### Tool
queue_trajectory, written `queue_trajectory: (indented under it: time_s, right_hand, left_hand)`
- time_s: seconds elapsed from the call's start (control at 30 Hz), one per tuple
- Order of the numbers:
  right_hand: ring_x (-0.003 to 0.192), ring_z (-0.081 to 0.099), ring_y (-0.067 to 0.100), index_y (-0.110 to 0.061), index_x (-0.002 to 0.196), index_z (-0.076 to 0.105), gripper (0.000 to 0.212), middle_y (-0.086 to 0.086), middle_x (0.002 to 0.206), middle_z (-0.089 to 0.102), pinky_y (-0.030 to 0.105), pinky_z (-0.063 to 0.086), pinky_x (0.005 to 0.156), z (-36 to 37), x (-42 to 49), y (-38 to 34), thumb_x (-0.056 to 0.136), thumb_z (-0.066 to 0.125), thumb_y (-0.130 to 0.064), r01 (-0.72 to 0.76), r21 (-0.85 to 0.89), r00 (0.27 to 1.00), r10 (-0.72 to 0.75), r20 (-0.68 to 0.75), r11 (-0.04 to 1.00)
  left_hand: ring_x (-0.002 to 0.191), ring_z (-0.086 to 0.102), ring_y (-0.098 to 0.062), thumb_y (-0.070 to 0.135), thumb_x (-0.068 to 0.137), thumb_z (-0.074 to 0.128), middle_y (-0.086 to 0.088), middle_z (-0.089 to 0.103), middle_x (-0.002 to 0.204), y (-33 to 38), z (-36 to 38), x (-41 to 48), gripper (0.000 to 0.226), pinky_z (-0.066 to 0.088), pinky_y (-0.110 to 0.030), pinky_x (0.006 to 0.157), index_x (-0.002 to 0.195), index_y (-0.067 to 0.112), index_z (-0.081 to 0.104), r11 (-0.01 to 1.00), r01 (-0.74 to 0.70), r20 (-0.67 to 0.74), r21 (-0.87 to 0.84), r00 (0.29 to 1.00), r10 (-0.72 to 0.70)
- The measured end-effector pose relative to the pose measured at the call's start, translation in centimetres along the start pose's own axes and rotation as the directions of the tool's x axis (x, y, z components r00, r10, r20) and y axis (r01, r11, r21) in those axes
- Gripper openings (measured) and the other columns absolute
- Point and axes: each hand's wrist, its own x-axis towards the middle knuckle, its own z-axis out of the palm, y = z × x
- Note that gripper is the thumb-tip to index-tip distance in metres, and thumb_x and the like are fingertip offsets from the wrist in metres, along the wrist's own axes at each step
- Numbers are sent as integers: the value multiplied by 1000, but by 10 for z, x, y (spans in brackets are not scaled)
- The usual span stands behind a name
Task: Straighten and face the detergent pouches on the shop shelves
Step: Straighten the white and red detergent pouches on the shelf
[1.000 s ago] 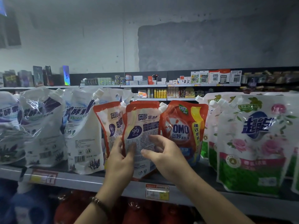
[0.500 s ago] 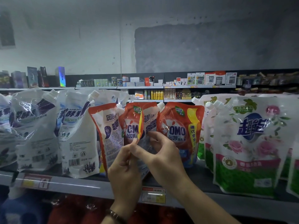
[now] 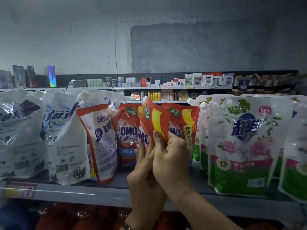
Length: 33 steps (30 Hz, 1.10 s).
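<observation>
A red OMO detergent pouch (image 3: 153,121) is held up in front of the shelf, its front label now partly facing me and its top leaning left. My right hand (image 3: 169,156) pinches its lower right edge with the thumb on the front. My left hand (image 3: 144,170) holds its lower left part with fingers against the front. Behind it stand two more red OMO pouches (image 3: 127,130) facing forward. To their left a red-edged pouch (image 3: 101,140) shows its white back.
White pouches (image 3: 64,138) lean at the left of the grey shelf (image 3: 83,193). Pink and green flowered pouches (image 3: 242,143) stand at the right. Red items fill the shelf below. A far aisle of small boxed goods (image 3: 207,80) runs behind.
The held pouch has been turned round from its white back to its red front. Both hands have shifted right and closer together on its lower part.
</observation>
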Motion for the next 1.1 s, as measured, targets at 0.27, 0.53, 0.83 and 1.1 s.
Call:
queue_trajectory:
  time_s: [0.27, 0.53, 0.83, 1.1]
  right_hand:
    - [49, 52, 8, -21, 75, 55, 36, -8, 57, 57, 30, 43, 52, -22, 25, 20, 104, 57, -41, -45, 77, 983, 58, -173, 996]
    - [45, 37, 8, -15, 75, 53, 37, -11, 52, 44, 26, 31, 46, -41, 43, 30, 106, 60, -33, 44, 51, 993, -38, -112, 998]
    - [46, 44, 4, -7, 82, 59, 37, -9, 55, 53, 21, 37, 46, -62, 47, 30, 106, 58, -35, 64, 69, 996, -68, 58, 996]
    - [80, 71, 44, -10, 93, 69, 30, 17, 84, 74, 60, 61, 68, -87, 51, 24, 110, 54, -30, -78, -121, 977, 100, 186, 990]
  left_hand:
    - [152, 44, -20, -5, 82, 74, 6, 52, 159, 11, -15, -20, 65, 45, -47, 120, 142, 20, 65, 981, -186, -112, -46, 977, 180]
    - [137, 59, -14, 46, 71, 98, 10, 53, 153, -13, -38, 12, 115, 56, -45, 107, 161, 45, 26, 923, 258, 112, -287, 966, -235]
    - [115, 75, -29, -2, 78, 80, -12, 78, 122, -12, -37, 24, 55, 63, -37, 92, 129, 6, 63, 740, 508, 459, -441, 836, -300]
    - [114, 75, -30, 1, 76, 86, -11, 79, 120, -25, -19, 18, 52, 61, -50, 96, 125, 8, 69, 793, 447, 336, -414, 885, -323]
